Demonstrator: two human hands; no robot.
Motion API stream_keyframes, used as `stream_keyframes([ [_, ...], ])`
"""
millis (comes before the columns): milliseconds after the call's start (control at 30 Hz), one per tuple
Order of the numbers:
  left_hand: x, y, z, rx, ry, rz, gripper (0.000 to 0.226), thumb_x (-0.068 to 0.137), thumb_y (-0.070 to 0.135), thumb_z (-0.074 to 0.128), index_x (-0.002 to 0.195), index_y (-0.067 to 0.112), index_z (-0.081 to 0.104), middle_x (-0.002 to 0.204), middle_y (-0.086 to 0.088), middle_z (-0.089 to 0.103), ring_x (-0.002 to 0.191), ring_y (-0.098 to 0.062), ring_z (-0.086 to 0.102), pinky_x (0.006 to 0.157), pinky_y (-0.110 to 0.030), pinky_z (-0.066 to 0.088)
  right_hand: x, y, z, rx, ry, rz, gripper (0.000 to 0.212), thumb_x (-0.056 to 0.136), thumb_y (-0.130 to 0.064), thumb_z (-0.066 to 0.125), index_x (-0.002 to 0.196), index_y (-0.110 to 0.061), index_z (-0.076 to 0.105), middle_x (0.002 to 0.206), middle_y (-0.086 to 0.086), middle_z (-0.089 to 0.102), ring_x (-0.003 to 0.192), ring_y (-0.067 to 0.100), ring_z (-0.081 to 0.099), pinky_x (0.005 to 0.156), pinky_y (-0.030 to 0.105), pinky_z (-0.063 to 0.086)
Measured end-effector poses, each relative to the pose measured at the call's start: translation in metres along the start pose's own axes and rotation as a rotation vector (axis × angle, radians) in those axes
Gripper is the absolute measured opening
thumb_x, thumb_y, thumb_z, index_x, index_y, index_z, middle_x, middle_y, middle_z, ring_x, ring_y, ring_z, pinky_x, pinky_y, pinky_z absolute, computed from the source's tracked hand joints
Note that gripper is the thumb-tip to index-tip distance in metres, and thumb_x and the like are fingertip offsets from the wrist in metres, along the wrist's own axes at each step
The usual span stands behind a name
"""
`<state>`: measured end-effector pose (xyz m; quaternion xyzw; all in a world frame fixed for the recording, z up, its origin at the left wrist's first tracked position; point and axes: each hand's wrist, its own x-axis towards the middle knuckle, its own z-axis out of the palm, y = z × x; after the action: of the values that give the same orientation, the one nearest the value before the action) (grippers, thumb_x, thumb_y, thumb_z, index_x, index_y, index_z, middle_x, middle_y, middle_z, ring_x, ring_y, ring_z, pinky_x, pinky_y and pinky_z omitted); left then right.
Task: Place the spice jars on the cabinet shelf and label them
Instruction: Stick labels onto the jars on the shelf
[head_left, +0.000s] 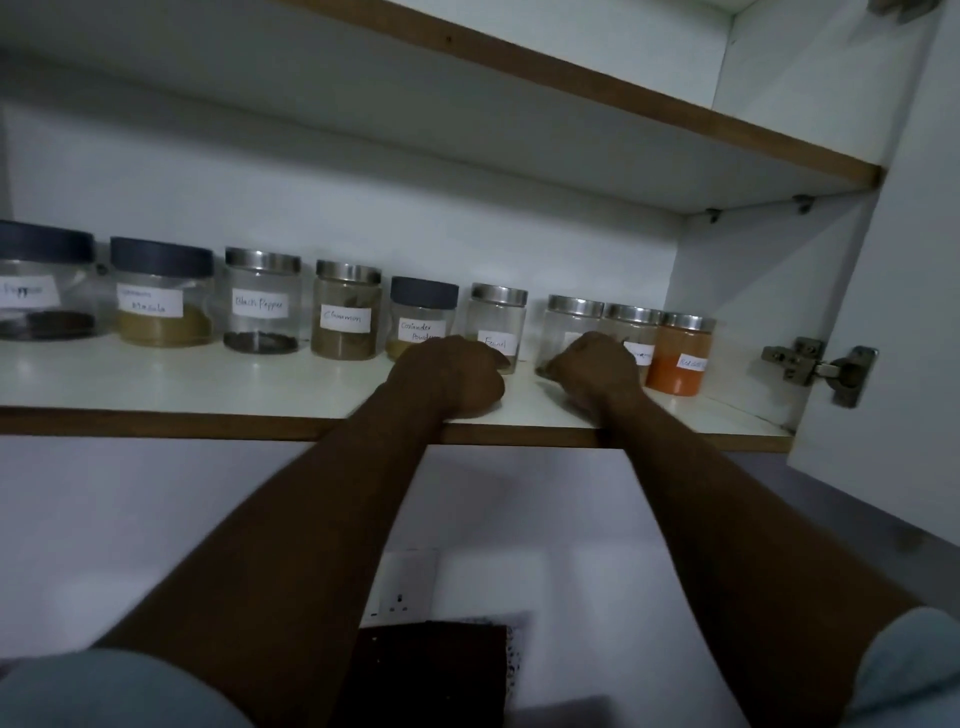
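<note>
White cabinet interior, door swung open at right, dim light. Lower shelf (208, 384) carries nine spice jars (347, 309) in one row along the back wall; most show handwritten labels. Orange-filled jar (679, 353) sits at far right.

Both arms reach in over the shelf edge. Left hand (451, 375) rests as a loose fist just before the jar labelled Fennel (497, 325), gripping nothing visible. Right hand (593, 370) curls against the front of a steel-lidded jar (574, 325), covering its label; whether it clasps the jar, cannot tell.

Judgement: labelling is near its end. Next likely needs that label pressed flat, then hands withdrawn.
</note>
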<state>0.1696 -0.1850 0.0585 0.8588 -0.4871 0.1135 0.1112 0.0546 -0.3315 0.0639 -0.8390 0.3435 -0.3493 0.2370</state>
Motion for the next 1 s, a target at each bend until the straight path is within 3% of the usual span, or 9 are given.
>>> stream_keyframes([
  [33, 0.001, 0.0, 0.0, 0.003, 0.0, 0.006, 0.057, 0.091, 0.047, 0.045, 0.148, 0.044, 0.044, 0.156, -0.004, 0.044, 0.138, -0.03, 0.046, 0.114, -0.047, 0.038, 0.001, 0.005, -0.006, 0.021, -0.013, -0.007, 0.031, 0.084, -0.031, 0.074, 0.101, -0.005, 0.067, 0.108, 0.013, 0.07, 0.094, 0.026, 0.064, 0.066, 0.032, 0.049],
  [100, 0.001, 0.0, 0.001, 0.01, 0.006, 0.012, 0.058, 0.089, 0.048, 0.042, 0.147, 0.046, 0.045, 0.156, -0.003, 0.044, 0.138, -0.029, 0.046, 0.113, -0.047, 0.039, 0.002, 0.013, -0.015, 0.047, -0.033, -0.046, 0.04, 0.081, -0.035, 0.081, 0.104, -0.003, 0.07, 0.105, 0.012, 0.072, 0.098, 0.025, 0.066, 0.085, 0.042, 0.056],
  [167, 0.001, 0.0, 0.001, 0.007, 0.013, 0.018, 0.056, 0.09, 0.047, 0.043, 0.145, 0.047, 0.047, 0.156, -0.002, 0.045, 0.137, -0.028, 0.046, 0.113, -0.046, 0.039, 0.004, 0.02, -0.02, 0.097, -0.057, -0.057, 0.038, 0.081, -0.034, 0.081, 0.104, -0.006, 0.071, 0.107, 0.011, 0.071, 0.105, 0.028, 0.065, 0.097, 0.05, 0.053],
  [300, -0.001, 0.005, 0.0, 0.012, 0.036, 0.015, 0.046, 0.098, 0.043, 0.047, 0.144, 0.045, 0.05, 0.154, 0.0, 0.047, 0.137, -0.026, 0.047, 0.113, -0.044, 0.039, 0.01, 0.027, -0.021, 0.143, -0.104, -0.076, 0.032, 0.081, -0.034, 0.082, 0.1, -0.012, 0.07, 0.102, 0.005, 0.07, 0.101, 0.024, 0.064, 0.097, 0.049, 0.052],
  [467, -0.007, 0.017, -0.002, -0.005, 0.072, -0.005, 0.045, 0.098, 0.037, 0.052, 0.143, 0.041, 0.053, 0.15, 0.001, 0.052, 0.135, -0.024, 0.049, 0.109, -0.039, 0.039, 0.02, 0.032, -0.015, 0.074, -0.077, -0.172, 0.033, 0.082, -0.035, 0.081, 0.105, -0.012, 0.072, 0.111, 0.007, 0.071, 0.098, 0.018, 0.061, 0.093, 0.039, 0.05],
  [567, 0.002, 0.04, 0.001, 0.013, 0.071, 0.008, 0.049, 0.097, 0.034, 0.054, 0.145, 0.04, 0.051, 0.151, 0.002, 0.052, 0.136, -0.023, 0.049, 0.108, -0.039, 0.04, 0.022, 0.033, -0.012, -0.001, -0.095, -0.227, 0.037, 0.083, -0.038, 0.078, 0.107, -0.01, 0.073, 0.113, 0.009, 0.072, 0.111, 0.026, 0.062, 0.109, 0.046, 0.042],
  [633, 0.01, 0.056, 0.005, 0.016, 0.087, -0.002, 0.05, 0.095, 0.035, 0.055, 0.145, 0.04, 0.051, 0.147, 0.0, 0.055, 0.131, -0.024, 0.052, 0.102, -0.038, 0.044, 0.022, 0.033, -0.012, -0.05, -0.093, -0.282, 0.032, 0.086, -0.036, 0.074, 0.1, -0.008, 0.074, 0.106, 0.01, 0.073, 0.106, 0.028, 0.064, 0.114, 0.047, 0.036],
  [833, 0.028, 0.084, 0.015, 0.053, 0.094, -0.023, 0.038, 0.093, 0.033, 0.055, 0.13, 0.026, 0.064, 0.123, -0.005, 0.068, 0.112, -0.025, 0.063, 0.088, -0.037, 0.051, 0.023, 0.034, -0.011, 0.004, -0.079, -0.264, 0.028, 0.081, -0.03, 0.07, 0.098, -0.008, 0.071, 0.096, 0.009, 0.072, 0.092, 0.026, 0.066, 0.087, 0.043, 0.056],
  [1000, 0.032, 0.084, 0.016, 0.076, 0.087, -0.032, 0.036, 0.097, 0.034, 0.052, 0.128, 0.023, 0.064, 0.124, -0.007, 0.068, 0.113, -0.027, 0.063, 0.093, -0.041, 0.052, 0.028, 0.033, -0.008, -0.033, -0.112, -0.26, 0.029, 0.08, -0.031, 0.063, 0.098, -0.01, 0.071, 0.098, 0.01, 0.072, 0.092, 0.027, 0.066, 0.083, 0.042, 0.058],
])
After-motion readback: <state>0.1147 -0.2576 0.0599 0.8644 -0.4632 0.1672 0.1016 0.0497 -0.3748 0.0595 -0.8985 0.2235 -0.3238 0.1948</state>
